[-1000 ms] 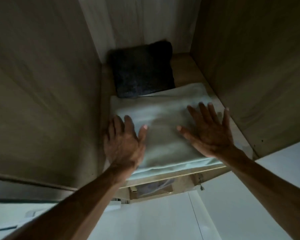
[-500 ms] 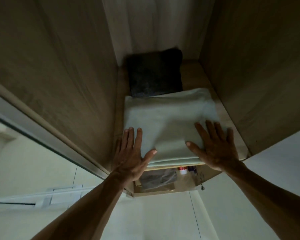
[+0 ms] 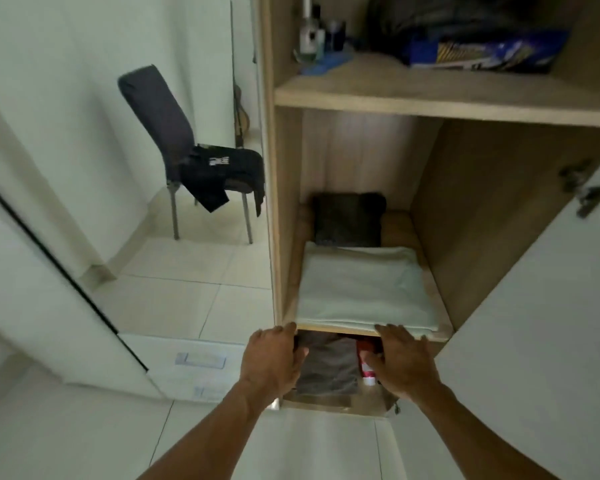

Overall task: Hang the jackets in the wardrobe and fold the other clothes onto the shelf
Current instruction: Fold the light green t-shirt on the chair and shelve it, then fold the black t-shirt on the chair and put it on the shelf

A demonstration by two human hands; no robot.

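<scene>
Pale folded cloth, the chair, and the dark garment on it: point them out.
pale folded cloth [image 3: 361, 285], head view, top face.
chair [image 3: 153, 109], head view, backrest.
dark garment [image 3: 219, 171], head view, part on the seat.

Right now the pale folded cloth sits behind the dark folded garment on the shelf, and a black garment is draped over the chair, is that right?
Not quite: the head view shows the pale folded cloth in front of the dark folded garment on the shelf, nearer the front edge. The black garment is indeed draped over the chair.

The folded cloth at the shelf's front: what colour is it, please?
The folded cloth is pale green; head view.
</scene>
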